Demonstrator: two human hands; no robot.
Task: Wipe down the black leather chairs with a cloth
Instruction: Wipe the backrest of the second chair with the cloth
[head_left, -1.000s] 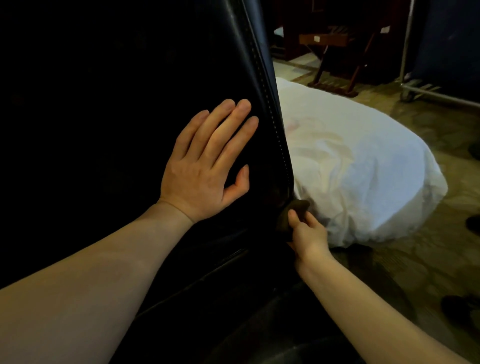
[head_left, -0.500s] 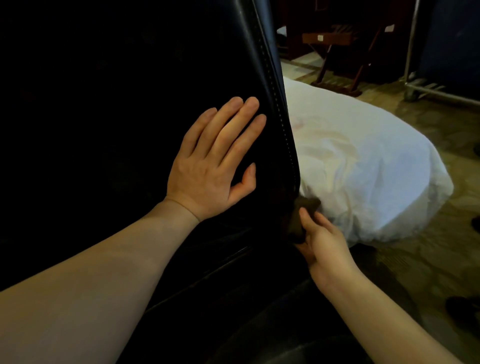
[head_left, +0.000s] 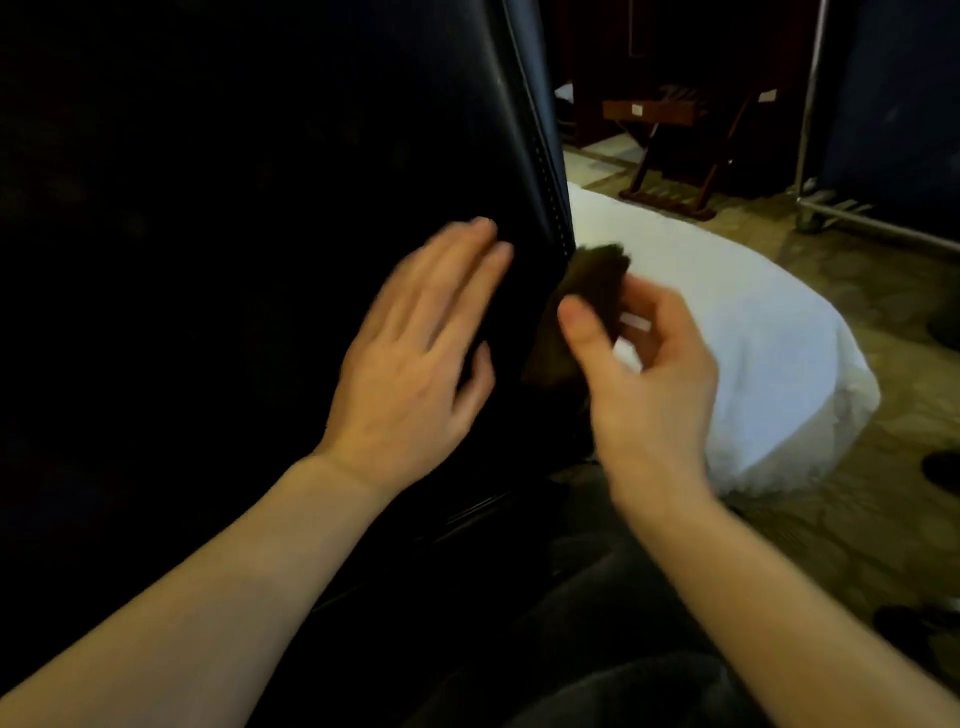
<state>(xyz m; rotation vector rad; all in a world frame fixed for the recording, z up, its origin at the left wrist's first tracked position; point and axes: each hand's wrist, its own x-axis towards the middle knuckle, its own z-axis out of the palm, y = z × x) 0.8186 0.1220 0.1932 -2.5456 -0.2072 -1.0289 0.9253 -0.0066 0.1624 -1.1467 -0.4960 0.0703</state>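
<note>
Dim patterned carpet (head_left: 810, 525) covers the floor on the right side of a poorly lit room, and a tall black leather chair (head_left: 260, 208) fills the whole left half of the view.

On that chair's upright panel lies the left hand (head_left: 415, 358), its fingers straight and close together, the palm flat or nearly flat against the leather; motion blur makes it hard to say whether it fully touches. The fingertips point up toward the stitched edge (head_left: 545, 171) of the chair, which runs down the panel's right side.

Just beside that edge, the right hand (head_left: 644, 384) pinches a dark brown cloth (head_left: 592, 291) between the thumb and curled fingers. The cloth sticks up above the thumb and sits against or just next to the chair's edge, roughly level with the left fingertips.

Behind the right hand a large white bundle of linen (head_left: 753, 338) lies on the carpet. Farther back stands a folding wooden rack (head_left: 675, 156) with crossed legs, and to the right of it a metal frame (head_left: 810, 130) on a wheeled base. Dark clothing (head_left: 597, 649) shows between the two forearms at the bottom.
</note>
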